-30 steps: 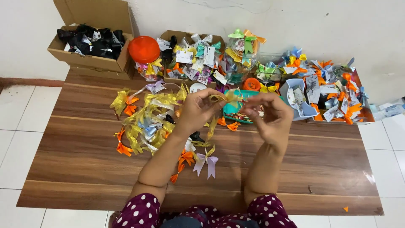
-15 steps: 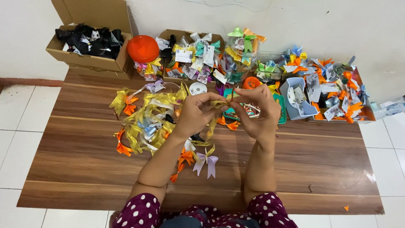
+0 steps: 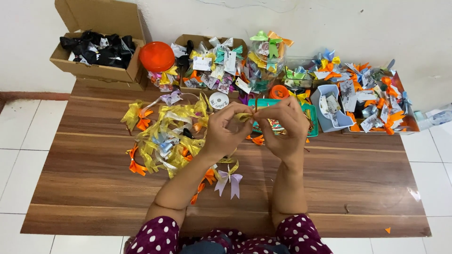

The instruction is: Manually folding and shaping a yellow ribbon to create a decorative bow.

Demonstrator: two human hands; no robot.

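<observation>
Both hands are raised together above the wooden desk (image 3: 329, 183): the left hand (image 3: 225, 129) and the right hand (image 3: 281, 127) each pinch one end of a small gold ribbon piece (image 3: 243, 116) held between their fingertips. The gold ribbon piece sits just in front of the white ribbon spool (image 3: 218, 100) (which lies flat on the desk). Left of that spool lies a heap of gold ribbon bows (image 3: 165, 136); nearer the person, a lilac bow (image 3: 229, 178).
</observation>
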